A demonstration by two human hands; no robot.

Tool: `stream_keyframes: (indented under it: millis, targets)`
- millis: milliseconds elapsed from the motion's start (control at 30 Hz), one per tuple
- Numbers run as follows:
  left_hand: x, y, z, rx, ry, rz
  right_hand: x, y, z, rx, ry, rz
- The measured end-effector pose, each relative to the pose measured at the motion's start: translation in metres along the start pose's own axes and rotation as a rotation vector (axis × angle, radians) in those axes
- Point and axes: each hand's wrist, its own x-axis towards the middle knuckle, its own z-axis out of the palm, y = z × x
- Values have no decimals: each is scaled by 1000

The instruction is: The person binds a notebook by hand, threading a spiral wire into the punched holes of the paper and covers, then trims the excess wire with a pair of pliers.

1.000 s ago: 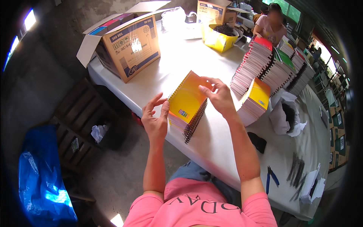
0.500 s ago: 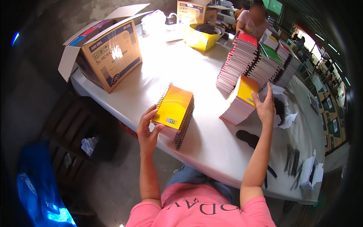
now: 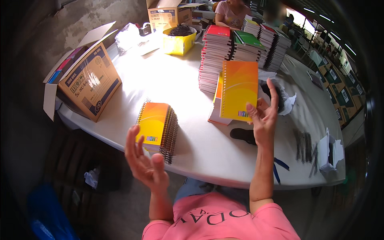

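1. Head view: a right hand (image 3: 264, 120) pinches a yellow-orange notebook (image 3: 241, 90) by its lower right corner, thumb in front and index finger extended, lifting it above a white-covered table (image 3: 200, 160)
2. Fingers loosely spread and holding nothing, the left hand (image 3: 146, 168) hovers by the near end of a stack of coil-bound notebooks (image 3: 154, 122) with matching covers, coils showing along both long sides
3. Punched holes line the raised notebook's left edge with no coil visible in them, so it appears unbound, while those stacked at left look to have their coils in place
4. Partly hidden behind it stands an orange-edged pile of pages (image 3: 217, 113), seemingly more left to bind, though the count cannot be told
5. Nearby lie a black flat object (image 3: 242, 136), blue-handled pliers (image 3: 277, 172), loose dark coils (image 3: 305, 146) and a torn white box (image 3: 328, 152)
6. Beyond rise red-covered notebooks (image 3: 216, 60) and green-topped ones (image 3: 249, 40), a yellow tub (image 3: 176, 46) of dark coils, a cardboard carton (image 3: 90, 84) and a co-worker (image 3: 231, 15) in a light shirt
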Motion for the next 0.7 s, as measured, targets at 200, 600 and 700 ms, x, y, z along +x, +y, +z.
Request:
stream_keyframes:
  millis: [200,600,700]
  targets:
    - [-28,-6,71,-480,-535,-608,-84,21,-30,-88,-298,-68]
    - [-87,-38,70,710,-1135,259,-59,144,-320,-1695,83,348]
    - [-102,-41,71,682,-971,246,-40,131,-319,-1781,30,437]
